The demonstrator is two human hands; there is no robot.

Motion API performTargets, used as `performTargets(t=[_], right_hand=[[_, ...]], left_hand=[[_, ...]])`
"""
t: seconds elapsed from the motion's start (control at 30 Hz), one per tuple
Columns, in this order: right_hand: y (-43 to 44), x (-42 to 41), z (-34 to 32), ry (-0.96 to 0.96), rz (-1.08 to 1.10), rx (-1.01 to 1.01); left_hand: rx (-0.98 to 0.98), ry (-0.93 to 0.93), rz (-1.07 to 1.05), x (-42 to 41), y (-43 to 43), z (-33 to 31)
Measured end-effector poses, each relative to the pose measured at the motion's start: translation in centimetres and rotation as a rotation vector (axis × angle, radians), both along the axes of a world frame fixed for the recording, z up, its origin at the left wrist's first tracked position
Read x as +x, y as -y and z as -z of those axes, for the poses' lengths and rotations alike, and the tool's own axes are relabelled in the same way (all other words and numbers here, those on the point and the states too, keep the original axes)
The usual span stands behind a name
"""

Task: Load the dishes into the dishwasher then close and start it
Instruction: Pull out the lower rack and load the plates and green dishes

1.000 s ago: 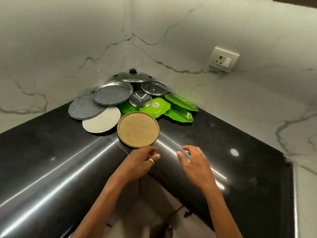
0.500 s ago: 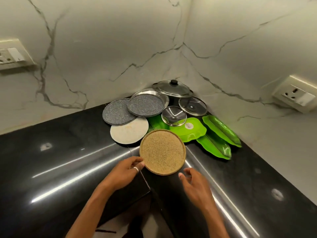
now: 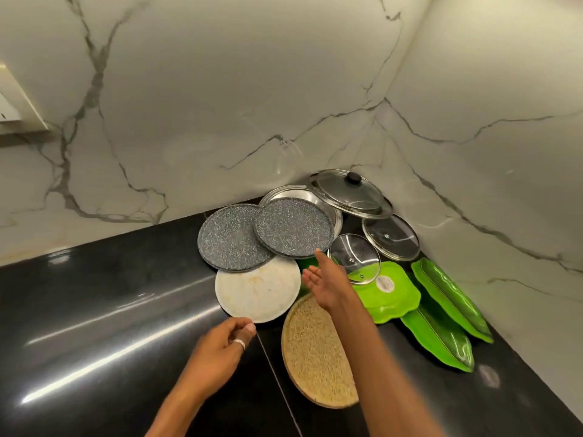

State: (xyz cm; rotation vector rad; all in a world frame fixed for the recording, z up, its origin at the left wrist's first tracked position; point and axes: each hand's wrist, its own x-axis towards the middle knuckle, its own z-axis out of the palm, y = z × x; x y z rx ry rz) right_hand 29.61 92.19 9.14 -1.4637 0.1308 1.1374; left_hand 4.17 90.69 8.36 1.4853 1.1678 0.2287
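At the lower middle of the frame the left hand [image 3: 220, 345] has its fingers curled, thumb against forefinger, right at the near rim of the white plate [image 3: 257, 288] — whether they really pinch the rim I cannot tell. Just to the right the tan plate [image 3: 312, 351] lies flat on the black bench [image 3: 110, 310], partly covered by the right forearm. The right hand [image 3: 328, 285] is over the far edge of this plate, its fingers straight and a little apart, holding nothing; the forefinger tip is close to the rim of the right grey plate [image 3: 293, 227]. This one overlaps the left grey plate [image 3: 232, 238] and a steel plate [image 3: 303, 192] (only its rim shows). Right of centre lie a green tray [image 3: 397, 302] and two leaf-shaped green trays [image 3: 441, 339]. Farther back, in the corner of the marble wall [image 3: 220, 105], are three glass lids [image 3: 391, 236] — the largest has a black knob.
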Motion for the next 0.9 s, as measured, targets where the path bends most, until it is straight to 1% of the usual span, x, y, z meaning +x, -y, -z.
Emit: performTargets(t=[0.1,0.2,0.3,0.37,0.43,0.5,0.53,0.6,0.67,0.73,0.83,0.9], right_hand=[[-3.7,1.1,1.7,0.039,0.05,-0.103],[-5.9,1.5,3.6,0.032,0.105,-0.16],[-6.9,2.1,3.8,0.028,0.16,-0.171],[-6.0,2.3,2.4,0.013,0.197,-0.115],[-3.3,1.6,0.0,-0.039,0.206,0.04],[1.3,0.2,-1.9,-0.09,0.204,0.217],[3.8,-0.5,-2.5,-0.11,0.212,0.265],[8.0,-1.8,-3.0,-0.158,0.261,0.3],[10.3,-2.7,-2.4,-0.178,0.334,0.283],[10.8,-3.4,-1.8,-0.162,0.411,0.252],[10.7,-4.3,-2.0,-0.158,0.484,0.234],[10.7,-4.5,-2.3,-0.148,0.495,0.236]], left_hand=[[-0.044,-0.024,-0.021,-0.9,-0.6,0.2],[-0.045,-0.036,-0.047,-1.9,-1.2,0.4],[-0.043,-0.028,-0.118,-2.2,-2.6,0.7],[-0.045,-0.019,-0.136,-2.0,-3.8,1.2],[-0.053,0.009,-0.18,-1.8,-5.6,1.7],[-0.028,0.033,-0.276,-1.3,-7.7,2.4],[-0.012,0.019,-0.331,-0.9,-8.8,2.7],[-0.029,0.011,-0.435,0.3,-10.9,3.0],[-0.102,0.016,-0.491,2.0,-12.7,3.3],[-0.232,0.047,-0.556,3.7,-14.4,4.0],[-0.444,0.229,-0.703,5.6,-15.7,4.2],[-0.492,0.268,-0.777,6.3,-16.2,4.1]])
